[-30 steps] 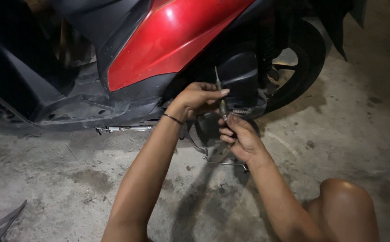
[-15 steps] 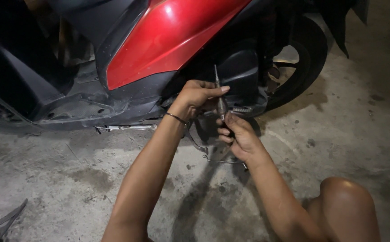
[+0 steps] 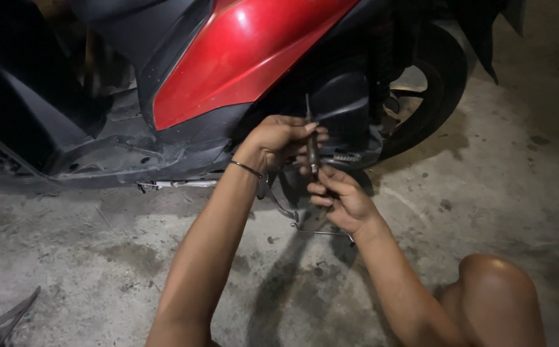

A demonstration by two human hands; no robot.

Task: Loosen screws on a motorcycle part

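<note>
A slim dark tool (image 3: 310, 138), rod-shaped and held nearly upright, is gripped between both hands in front of the lower side of a scooter. The upper shaft is pinched by the left hand (image 3: 279, 138), whose fingers are curled around it with one fingertip extended across the rod. The lower end is pinched by the right hand (image 3: 344, 199), positioned just below and slightly to the outside of the left hand; its fingers are pressed together at the tool's base. A thin bracelet (image 3: 246, 168) is worn on the left wrist.

Directly behind the hands, the black engine cover (image 3: 347, 106) is located, with the tool tip overlapping it. Above the left hand, the red side panel (image 3: 241, 58) is mounted. Beyond the right hand, the rear wheel (image 3: 434, 83) is partly hidden by bodywork. Beneath the hands, a thin metal wire piece (image 3: 321, 231) lies on the concrete floor (image 3: 99, 257). A bare knee (image 3: 498, 289) is seen below the right forearm.
</note>
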